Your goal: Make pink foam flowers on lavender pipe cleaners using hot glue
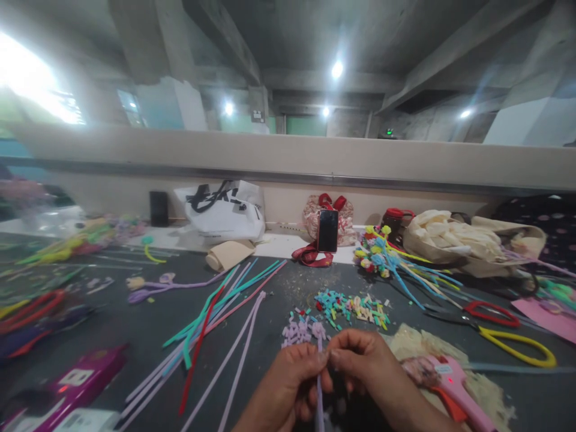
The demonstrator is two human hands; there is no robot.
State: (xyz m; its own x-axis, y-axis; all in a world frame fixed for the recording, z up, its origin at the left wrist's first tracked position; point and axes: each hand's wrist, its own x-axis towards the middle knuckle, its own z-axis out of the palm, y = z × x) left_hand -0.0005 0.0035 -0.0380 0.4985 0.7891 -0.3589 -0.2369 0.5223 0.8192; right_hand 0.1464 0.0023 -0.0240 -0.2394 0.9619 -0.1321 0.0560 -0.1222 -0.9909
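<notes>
Tabletop (266, 354), dark and littered, spans the lower half of the frame. At bottom centre, the left hand (299, 373) is clamped on a lilac stem (320, 401); the right hand (368, 361) meets it, thumb and forefinger drawn close, though whether they grip anything I cannot tell. Scissors (477, 326) and a pink glue gun (453, 377) lie lower right. The stem appears topped by a lilac tuft (318, 330), with smaller lilac pieces (293, 333) just beside. The step looks like finger work below the tuft; the next move seems to call for a steady left pinch and fine right-hand control.
</notes>
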